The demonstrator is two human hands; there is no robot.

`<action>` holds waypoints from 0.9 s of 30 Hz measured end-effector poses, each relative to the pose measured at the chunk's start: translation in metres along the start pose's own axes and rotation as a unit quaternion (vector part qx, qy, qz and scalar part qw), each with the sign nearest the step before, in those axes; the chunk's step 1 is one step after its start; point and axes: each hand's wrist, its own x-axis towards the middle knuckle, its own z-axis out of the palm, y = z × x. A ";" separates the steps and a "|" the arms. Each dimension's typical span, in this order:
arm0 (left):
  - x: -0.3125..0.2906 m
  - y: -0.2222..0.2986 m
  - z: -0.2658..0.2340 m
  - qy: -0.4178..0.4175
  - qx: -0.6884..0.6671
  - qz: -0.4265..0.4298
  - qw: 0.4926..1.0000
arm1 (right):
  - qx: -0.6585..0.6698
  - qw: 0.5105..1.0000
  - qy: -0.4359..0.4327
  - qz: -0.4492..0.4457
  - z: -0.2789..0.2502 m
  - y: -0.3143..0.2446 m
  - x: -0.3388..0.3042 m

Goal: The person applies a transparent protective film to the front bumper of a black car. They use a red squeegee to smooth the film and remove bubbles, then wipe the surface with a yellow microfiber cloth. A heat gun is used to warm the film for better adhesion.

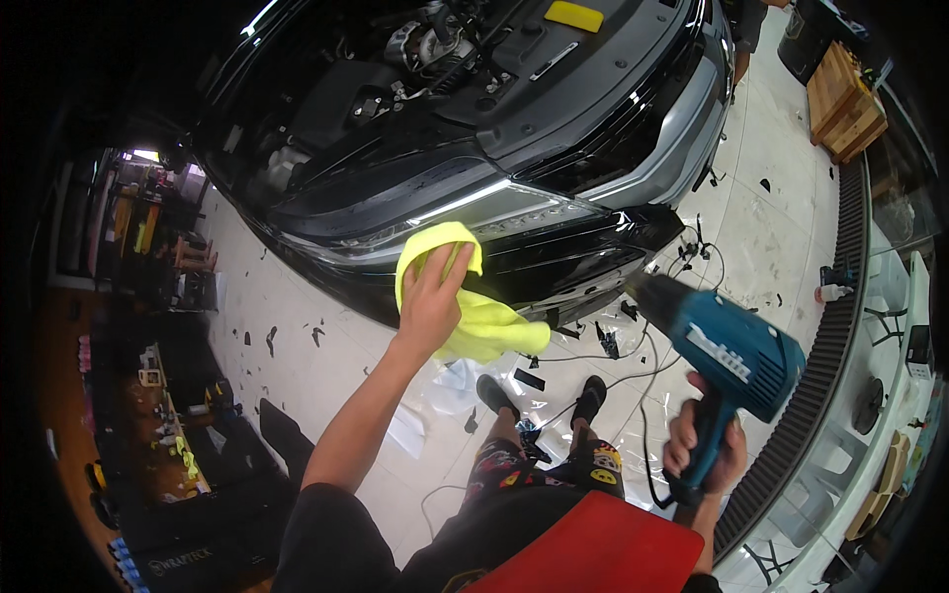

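My left hand presses a bright yellow-green cloth against the front corner of a black car, just below its headlight. Part of the cloth hangs down beneath my fingers. In my right hand is a teal heat gun, my fingers wrapped round its handle. Its dark nozzle points up and left at the bumper, some way to the right of the cloth. A cord runs down from the handle.
The hood is up over the engine bay, where a yellow squeegee-like card lies. Dark film scraps and cord loops litter the pale tiled floor. A wooden crate stands far right, a long white table at right, black shelving at left.
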 end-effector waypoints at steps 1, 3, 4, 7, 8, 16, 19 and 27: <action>0.006 0.004 0.002 0.005 -0.006 0.000 1.000 | 0.012 0.999 -0.041 0.001 0.011 0.005 0.016; 0.014 0.012 0.002 -0.012 -0.002 0.010 1.000 | 0.028 0.994 -0.100 0.011 0.039 0.013 0.048; 0.017 0.017 0.007 -0.018 -0.011 0.012 1.000 | 0.021 0.991 -0.129 0.016 0.051 0.016 0.064; 0.029 0.026 0.010 -0.038 0.001 0.007 0.999 | -0.046 0.989 -0.137 0.032 0.084 0.019 0.097; 0.034 0.029 0.011 -0.037 0.009 -0.005 0.999 | -0.054 0.988 -0.141 0.034 0.086 0.019 0.102; 0.064 0.041 0.024 -0.005 -0.050 -0.007 0.999 | -0.025 0.992 -0.124 0.012 0.100 0.021 0.078; 0.065 0.031 0.011 0.012 -0.095 -0.026 0.995 | -0.056 0.990 -0.131 0.004 0.106 0.026 0.070; -0.024 -0.097 -0.032 0.057 -0.006 0.004 0.998 | -0.101 0.989 -0.107 0.008 0.120 0.049 0.062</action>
